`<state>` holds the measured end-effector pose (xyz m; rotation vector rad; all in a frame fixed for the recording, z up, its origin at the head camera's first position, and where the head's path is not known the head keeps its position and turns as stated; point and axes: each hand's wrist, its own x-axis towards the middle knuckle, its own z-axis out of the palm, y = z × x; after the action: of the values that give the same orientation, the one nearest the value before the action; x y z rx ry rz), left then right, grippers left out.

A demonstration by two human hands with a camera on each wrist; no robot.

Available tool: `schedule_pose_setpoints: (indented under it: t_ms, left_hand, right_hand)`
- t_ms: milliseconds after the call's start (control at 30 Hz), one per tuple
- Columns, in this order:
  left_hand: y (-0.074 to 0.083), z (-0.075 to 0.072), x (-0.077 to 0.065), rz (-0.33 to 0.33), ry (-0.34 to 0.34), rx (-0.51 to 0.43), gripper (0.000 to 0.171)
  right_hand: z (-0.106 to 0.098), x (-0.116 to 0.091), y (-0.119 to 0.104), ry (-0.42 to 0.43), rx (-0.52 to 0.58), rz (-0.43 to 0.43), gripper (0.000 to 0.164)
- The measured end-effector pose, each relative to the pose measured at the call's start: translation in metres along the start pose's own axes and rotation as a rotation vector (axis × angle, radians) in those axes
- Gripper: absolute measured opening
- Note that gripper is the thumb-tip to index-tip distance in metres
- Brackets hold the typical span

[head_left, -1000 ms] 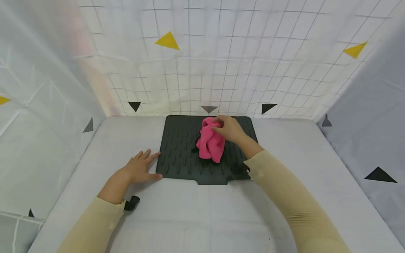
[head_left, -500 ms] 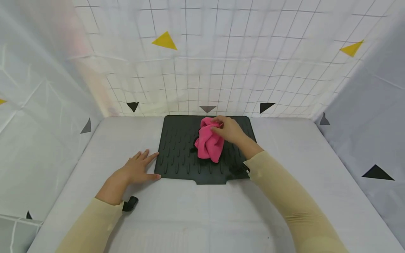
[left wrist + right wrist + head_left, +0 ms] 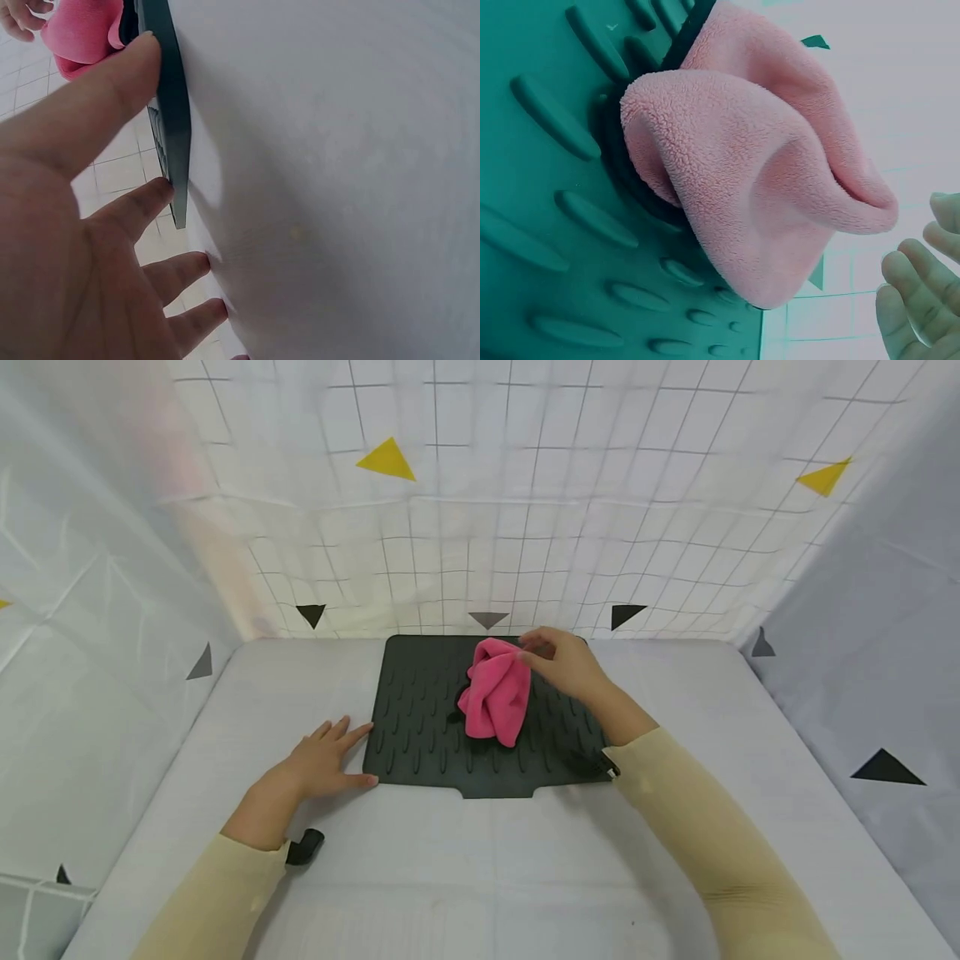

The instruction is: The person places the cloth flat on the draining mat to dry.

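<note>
A crumpled pink plush cloth [image 3: 496,693] with dark edging sits in a loose heap on a dark ribbed mat [image 3: 420,727]. Just right of the cloth's top, my right hand [image 3: 566,664] hovers with relaxed, slightly bent fingers. In the right wrist view a gap shows between those fingertips [image 3: 894,266] and the pink folds [image 3: 742,165]. My left hand [image 3: 318,764] lies spread at the mat's left side. Its thumb [image 3: 142,67] and index finger touch the mat's edge [image 3: 176,135], while the other fingers reach the white table surface.
The mat has a short tab [image 3: 498,792] at its front edge. White sheeting walls surround the white table [image 3: 420,877], and the back wall [image 3: 480,552] carries a grid with yellow and black triangles. The mat's far edge lies close to that wall.
My right hand has let go of the cloth's top and drawn back slightly to the right. The cloth keeps its place on the mat, and my left hand stays at the mat's edge.
</note>
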<state>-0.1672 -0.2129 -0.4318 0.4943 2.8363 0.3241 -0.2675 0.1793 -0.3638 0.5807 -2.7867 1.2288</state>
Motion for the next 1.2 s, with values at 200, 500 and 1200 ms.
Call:
schedule_pose_setpoints:
  t_ms: [200,500,1200]
  left_hand:
    - [-0.002,0.002,0.0,-0.003,0.007,0.01,0.09]
    - [0.006,-0.003,-0.002,-0.013,0.002,-0.019,0.09]
    - [0.063,-0.002,0.026,0.193,0.182,-0.169,0.064]
  right_hand:
    - [-0.004,-0.012,0.0,0.041,0.004,0.0,0.034]
    - [-0.001,-0.03,0.009,0.027,-0.018,0.029,0.037]
    - [0.026,-0.062,0.027,-0.051,-0.08,0.083,0.033]
